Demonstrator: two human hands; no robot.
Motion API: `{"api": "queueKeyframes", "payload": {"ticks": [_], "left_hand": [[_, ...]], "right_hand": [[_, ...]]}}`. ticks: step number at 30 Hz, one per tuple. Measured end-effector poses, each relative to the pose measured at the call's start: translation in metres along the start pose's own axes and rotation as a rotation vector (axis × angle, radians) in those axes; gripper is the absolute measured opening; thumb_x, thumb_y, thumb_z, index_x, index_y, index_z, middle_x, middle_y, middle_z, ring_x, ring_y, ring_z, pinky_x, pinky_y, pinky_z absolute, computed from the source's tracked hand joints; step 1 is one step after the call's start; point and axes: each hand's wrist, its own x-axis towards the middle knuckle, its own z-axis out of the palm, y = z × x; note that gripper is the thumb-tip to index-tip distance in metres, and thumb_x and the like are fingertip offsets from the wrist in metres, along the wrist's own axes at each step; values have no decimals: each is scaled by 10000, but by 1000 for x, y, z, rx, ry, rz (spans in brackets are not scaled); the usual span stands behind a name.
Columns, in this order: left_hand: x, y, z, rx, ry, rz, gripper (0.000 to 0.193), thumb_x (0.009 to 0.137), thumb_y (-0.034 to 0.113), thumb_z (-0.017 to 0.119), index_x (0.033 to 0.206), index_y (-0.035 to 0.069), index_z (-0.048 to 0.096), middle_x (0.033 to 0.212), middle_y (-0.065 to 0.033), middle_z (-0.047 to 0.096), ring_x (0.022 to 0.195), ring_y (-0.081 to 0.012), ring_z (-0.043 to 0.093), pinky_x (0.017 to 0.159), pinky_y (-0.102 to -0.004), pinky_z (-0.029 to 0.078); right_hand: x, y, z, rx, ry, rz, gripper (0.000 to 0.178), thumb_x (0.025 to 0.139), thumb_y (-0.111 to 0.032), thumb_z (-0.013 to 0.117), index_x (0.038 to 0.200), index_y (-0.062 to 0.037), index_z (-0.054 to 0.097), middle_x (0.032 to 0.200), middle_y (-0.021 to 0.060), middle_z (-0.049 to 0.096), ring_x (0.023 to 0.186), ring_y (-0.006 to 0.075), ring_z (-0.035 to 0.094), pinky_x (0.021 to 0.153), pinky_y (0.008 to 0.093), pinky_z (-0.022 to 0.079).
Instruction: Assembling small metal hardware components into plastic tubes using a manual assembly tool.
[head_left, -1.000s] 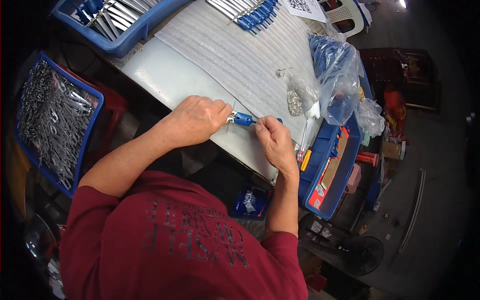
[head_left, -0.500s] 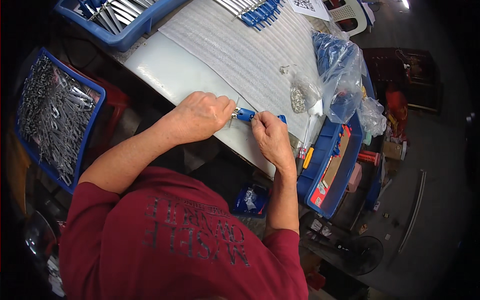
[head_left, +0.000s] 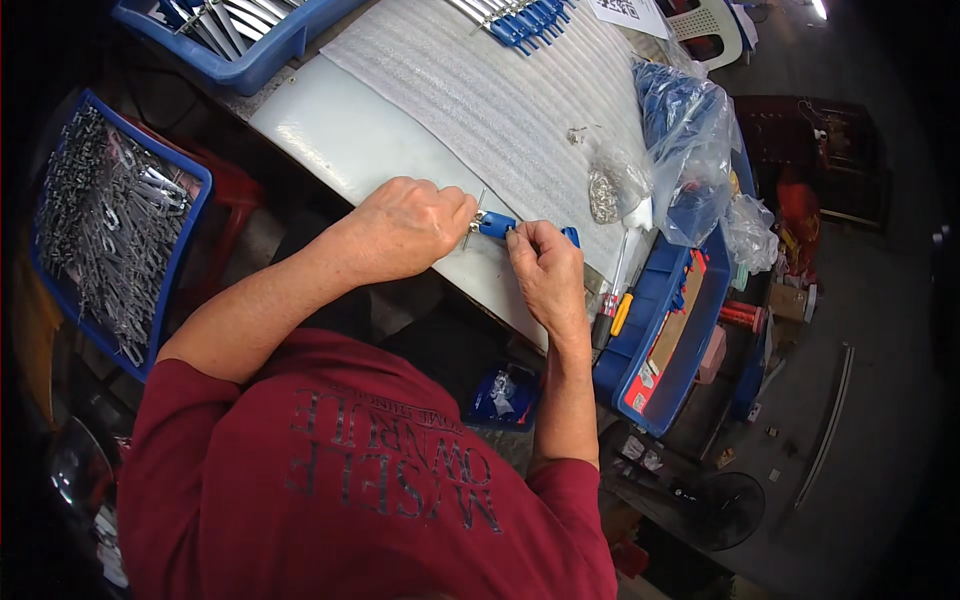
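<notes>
My left hand (head_left: pixel 412 228) is closed in a fist around the metal end of a blue-handled metal tool (head_left: pixel 495 225), just above the near edge of the table. A thin metal crosspiece sticks out beside the fist; the rest of that end is hidden. With thumb and fingers pressed together, my right hand (head_left: pixel 550 272) grips the blue handle, whose tip shows past the knuckles. Several similar blue-handled pieces (head_left: pixel 525 28) lie in a row at the far side of the foam sheet (head_left: pixel 450 90).
A plastic bag of small metal parts (head_left: pixel 606 195) lies right of my hands, near screwdrivers (head_left: pixel 621 313) and a blue bin (head_left: pixel 655 425). Clear plastic bags (head_left: pixel 690 150) stand behind. On the left are a crate of metal pieces (head_left: pixel 205 190) and a blue tray (head_left: pixel 245 75).
Both hands and the blue-handled tool have shifted very slightly to the right. The grip of each hand looks the same.
</notes>
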Motion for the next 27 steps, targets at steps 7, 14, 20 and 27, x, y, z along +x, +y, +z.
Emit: {"api": "queueKeyframes", "payload": {"ticks": [7, 14, 20, 27], "left_hand": [[0, -1, 0, -2, -11, -2, 112, 725, 116, 538, 783, 52, 468, 626, -64, 468, 557, -222, 528, 494, -333, 430], [1, 0, -2, 5, -20, -2, 98, 711, 99, 525, 774, 49, 469, 623, -68, 472, 557, -226, 533, 491, -329, 433], [2, 0, -2, 7, -45, -2, 90, 725, 101, 519, 776, 45, 470, 623, -72, 480, 556, -232, 539, 489, -333, 440], [2, 0, -3, -7, -48, -18, 105, 727, 105, 534, 778, 44, 465, 626, -79, 486, 555, -245, 542, 493, -344, 439]], "right_hand": [[1, 2, 2, -18, 45, -93, 149, 789, -135, 591, 751, 4, 554, 546, 67, 491, 495, 102, 403, 472, 263, 362], [0, 1, 4, -19, 50, -119, 116, 773, -105, 602, 741, -6, 552, 548, 63, 493, 495, 107, 412, 477, 253, 368], [2, 5, 3, 7, 39, -99, 111, 759, -92, 613, 723, -6, 552, 546, 49, 500, 510, 83, 407, 478, 242, 363], [2, 9, 3, 15, 36, 7, 156, 763, -116, 638, 717, 4, 550, 557, 21, 503, 538, 68, 407, 485, 237, 360]]}}
